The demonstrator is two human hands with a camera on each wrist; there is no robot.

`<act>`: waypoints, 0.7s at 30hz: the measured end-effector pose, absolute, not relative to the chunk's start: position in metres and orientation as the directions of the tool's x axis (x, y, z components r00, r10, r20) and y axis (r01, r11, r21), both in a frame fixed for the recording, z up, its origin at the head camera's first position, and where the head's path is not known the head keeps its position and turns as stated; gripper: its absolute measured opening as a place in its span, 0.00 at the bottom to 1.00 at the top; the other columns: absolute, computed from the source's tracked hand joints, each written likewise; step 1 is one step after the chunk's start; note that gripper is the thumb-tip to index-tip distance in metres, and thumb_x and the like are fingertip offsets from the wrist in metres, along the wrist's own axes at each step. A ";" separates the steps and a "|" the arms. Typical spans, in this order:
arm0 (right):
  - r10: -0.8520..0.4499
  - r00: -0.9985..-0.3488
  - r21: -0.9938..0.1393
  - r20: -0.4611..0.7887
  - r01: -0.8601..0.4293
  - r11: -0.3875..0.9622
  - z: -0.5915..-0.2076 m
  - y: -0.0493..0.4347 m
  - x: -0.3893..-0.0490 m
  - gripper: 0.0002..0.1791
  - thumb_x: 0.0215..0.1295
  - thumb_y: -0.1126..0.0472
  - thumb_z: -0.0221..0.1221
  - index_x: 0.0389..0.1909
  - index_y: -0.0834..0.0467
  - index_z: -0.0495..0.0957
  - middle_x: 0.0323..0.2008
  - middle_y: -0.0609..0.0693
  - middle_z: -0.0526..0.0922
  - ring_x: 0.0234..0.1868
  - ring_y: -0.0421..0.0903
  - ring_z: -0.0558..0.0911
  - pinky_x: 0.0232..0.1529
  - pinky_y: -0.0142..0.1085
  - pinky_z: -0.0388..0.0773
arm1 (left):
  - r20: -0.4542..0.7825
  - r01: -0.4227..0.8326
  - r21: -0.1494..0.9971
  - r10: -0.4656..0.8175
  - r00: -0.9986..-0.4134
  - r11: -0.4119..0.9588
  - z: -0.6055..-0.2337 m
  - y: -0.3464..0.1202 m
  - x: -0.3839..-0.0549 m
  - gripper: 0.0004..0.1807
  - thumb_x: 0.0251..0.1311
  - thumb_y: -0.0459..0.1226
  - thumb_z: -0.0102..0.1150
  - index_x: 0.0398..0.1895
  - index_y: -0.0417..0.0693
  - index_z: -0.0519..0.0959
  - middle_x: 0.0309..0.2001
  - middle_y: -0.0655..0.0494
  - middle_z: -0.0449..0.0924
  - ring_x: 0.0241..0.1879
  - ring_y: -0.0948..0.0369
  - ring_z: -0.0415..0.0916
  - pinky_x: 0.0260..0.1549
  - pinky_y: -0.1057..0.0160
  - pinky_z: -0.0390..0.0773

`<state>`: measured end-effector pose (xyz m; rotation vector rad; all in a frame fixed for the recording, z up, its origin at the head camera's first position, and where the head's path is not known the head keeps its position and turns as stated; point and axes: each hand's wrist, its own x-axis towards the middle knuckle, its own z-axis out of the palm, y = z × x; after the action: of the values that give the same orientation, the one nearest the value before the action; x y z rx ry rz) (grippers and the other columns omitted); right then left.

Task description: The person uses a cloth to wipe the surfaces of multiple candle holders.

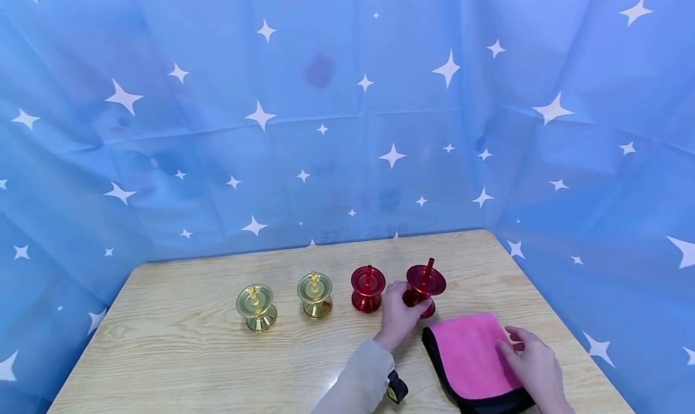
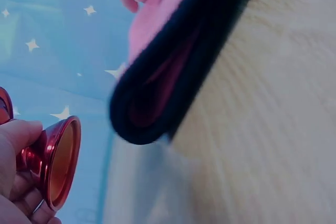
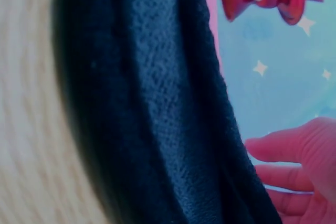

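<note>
My left hand (image 1: pixel 400 314) grips a red metal candle holder (image 1: pixel 426 281) by its narrow waist, with a thin red stick rising from its dish. In the left wrist view the hollow underside of that holder (image 2: pixel 64 163) shows, and its base is off the table. A folded pink cloth (image 1: pixel 472 353) with a black border lies to the right. At the cloth's right edge is my right hand (image 1: pixel 534 363), fingers loosely bent and thumb over the pink side. The right wrist view has the cloth's dark folds (image 3: pixel 163 103) beside the thumb; whether the fingers touch them I cannot tell.
Another red holder (image 1: pixel 366 299) stands just left of my left hand. Two gold holders (image 1: pixel 317 305) are in line farther left on the wooden table (image 1: pixel 179 341). A small black object (image 1: pixel 397 388) lies by the left sleeve. Blue star-patterned fabric (image 1: pixel 326 130) hangs behind.
</note>
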<state>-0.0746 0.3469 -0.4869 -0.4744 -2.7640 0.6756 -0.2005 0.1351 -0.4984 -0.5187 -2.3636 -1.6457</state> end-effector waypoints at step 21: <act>0.370 -0.922 -0.484 0.111 0.275 0.831 -0.489 0.351 -0.078 0.26 0.56 0.54 0.63 0.47 0.72 0.75 0.28 0.58 0.82 0.27 0.51 0.80 0.24 0.41 0.72 | 0.670 0.665 0.654 0.132 -0.730 0.360 -0.456 0.104 -0.186 0.11 0.45 0.39 0.70 0.29 0.46 0.79 0.31 0.59 0.78 0.36 0.62 0.69 0.35 0.69 0.70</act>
<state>-0.0782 0.3510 -0.4891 -0.5004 -2.8120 0.6985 -0.1860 0.1039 -0.4561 -0.6902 -2.1117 -1.3652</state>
